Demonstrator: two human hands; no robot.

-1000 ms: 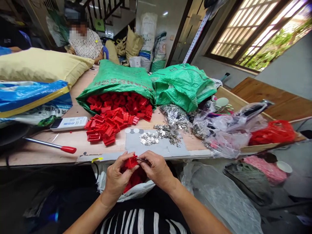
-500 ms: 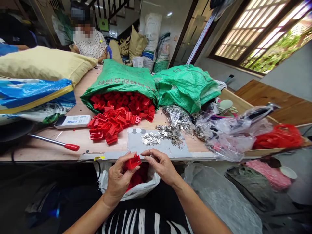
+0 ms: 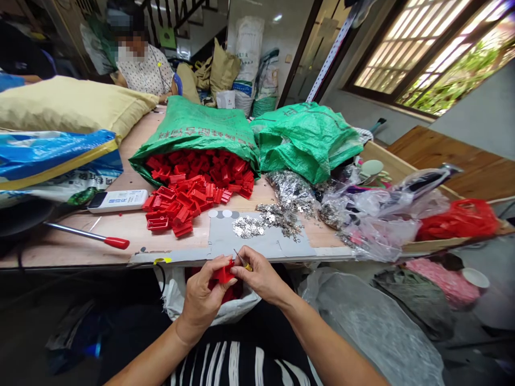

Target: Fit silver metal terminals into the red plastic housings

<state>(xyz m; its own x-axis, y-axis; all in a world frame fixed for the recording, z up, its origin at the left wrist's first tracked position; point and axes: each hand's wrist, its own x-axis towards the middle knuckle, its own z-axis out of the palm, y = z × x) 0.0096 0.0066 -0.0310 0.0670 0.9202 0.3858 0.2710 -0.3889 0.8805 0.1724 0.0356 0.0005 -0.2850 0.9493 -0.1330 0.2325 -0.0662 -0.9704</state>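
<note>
Joining of a small piece to a red plastic part is judged to be the step in hand. The part is gripped between the thumb and fingers of the left hand, just below the near edge of the table and above a white bag in the lap, in which more red is seen. The right hand is closed in a pinch on a thin metal tool with a yellow bit, its fingertips touching the part; which end of the tool meets the part cannot be told. For the next move, a steady hold by the left hand and a fine, well-aligned push by the right are called for. On the table, loose red parts are spilled from a green sack, and a heap of small silvery pieces is laid on a grey card just beyond the hands.
</note>
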